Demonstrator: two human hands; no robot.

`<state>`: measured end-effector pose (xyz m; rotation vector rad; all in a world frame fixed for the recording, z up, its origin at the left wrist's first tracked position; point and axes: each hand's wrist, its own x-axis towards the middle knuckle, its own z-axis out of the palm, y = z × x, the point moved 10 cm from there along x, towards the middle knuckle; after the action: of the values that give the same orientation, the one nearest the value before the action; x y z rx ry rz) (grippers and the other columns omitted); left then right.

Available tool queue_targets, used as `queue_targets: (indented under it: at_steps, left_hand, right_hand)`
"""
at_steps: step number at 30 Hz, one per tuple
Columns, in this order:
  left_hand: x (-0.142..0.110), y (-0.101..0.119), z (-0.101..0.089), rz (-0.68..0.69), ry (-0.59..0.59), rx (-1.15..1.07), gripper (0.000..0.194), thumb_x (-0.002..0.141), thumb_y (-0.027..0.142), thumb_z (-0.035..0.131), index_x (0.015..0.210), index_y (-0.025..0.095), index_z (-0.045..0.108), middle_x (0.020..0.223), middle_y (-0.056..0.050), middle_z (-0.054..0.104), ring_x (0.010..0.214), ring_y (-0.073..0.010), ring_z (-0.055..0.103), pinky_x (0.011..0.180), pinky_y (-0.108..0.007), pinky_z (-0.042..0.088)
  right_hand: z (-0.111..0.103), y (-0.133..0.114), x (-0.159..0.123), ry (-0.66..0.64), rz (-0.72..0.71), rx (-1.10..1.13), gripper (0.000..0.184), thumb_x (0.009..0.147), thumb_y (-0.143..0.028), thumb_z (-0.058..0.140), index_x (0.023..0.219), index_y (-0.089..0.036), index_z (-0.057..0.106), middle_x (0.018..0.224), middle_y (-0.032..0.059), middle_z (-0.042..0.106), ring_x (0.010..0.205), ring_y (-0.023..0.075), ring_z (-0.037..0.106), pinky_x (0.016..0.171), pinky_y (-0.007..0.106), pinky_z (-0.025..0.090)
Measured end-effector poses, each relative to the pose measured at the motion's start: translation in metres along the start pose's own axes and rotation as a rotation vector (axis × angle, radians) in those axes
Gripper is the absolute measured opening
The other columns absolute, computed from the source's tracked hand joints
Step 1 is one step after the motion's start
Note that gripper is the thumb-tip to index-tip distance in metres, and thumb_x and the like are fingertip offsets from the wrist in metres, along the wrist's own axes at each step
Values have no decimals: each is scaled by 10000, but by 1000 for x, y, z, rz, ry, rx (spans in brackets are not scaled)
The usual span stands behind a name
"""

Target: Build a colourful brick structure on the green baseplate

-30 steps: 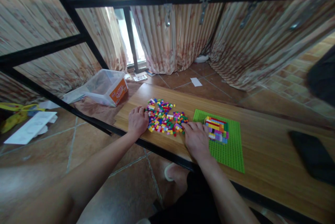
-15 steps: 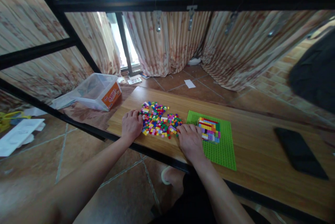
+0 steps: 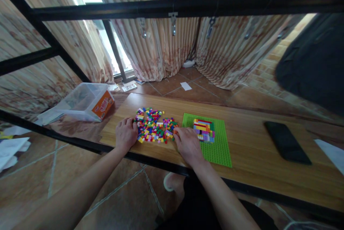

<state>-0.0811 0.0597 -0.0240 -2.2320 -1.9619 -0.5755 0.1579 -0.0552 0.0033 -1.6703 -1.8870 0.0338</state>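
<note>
A loose pile of small, many-coloured toy bricks [image 3: 152, 127] lies on the wooden table. My left hand [image 3: 126, 134] rests at the pile's left edge, fingers loosely bent, with nothing visible in them. At the right edge of the pile is my right hand [image 3: 189, 144], its fingers drawn together at an orange spot. Whether they pinch a brick there I cannot make out. Just right of that hand, a green baseplate [image 3: 220, 147] carries a low block of built-up bricks [image 3: 204, 129] in several colours. My right hand covers the baseplate's near left part.
A dark phone [image 3: 286, 142] lies on the table [image 3: 249, 151] to the right, near a white sheet [image 3: 331, 154]. A clear plastic box [image 3: 83, 102] with an orange label stands left of the table. A black metal bar [image 3: 161, 8] crosses above.
The camera view has turned slightly right, so everything appears farther left. Both hands stay at about the same places beside the pile, and the built bricks look unchanged.
</note>
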Motion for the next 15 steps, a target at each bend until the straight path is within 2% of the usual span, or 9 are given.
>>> queue_targets:
  at_steps: [7, 15]
  left_hand:
    - [0, 0, 1, 21, 13, -15, 385, 951, 308, 375, 1154, 135, 652, 1206, -161, 667, 1133, -322, 583, 1018, -458, 429]
    - [0, -1, 1, 4, 2, -7, 395, 951, 308, 377, 1167, 124, 651, 1218, -164, 662, 1124, -321, 585, 1025, -455, 429]
  right_hand:
    - [-35, 22, -2, 193, 63, 285, 169, 915, -207, 547, 974, -215, 705, 928, 63, 741, 891, 217, 667, 825, 354, 501]
    - [-76, 93, -9, 264, 288, 415, 228, 874, -295, 570, 987, -237, 759, 987, 60, 754, 900, 212, 691, 810, 362, 540]
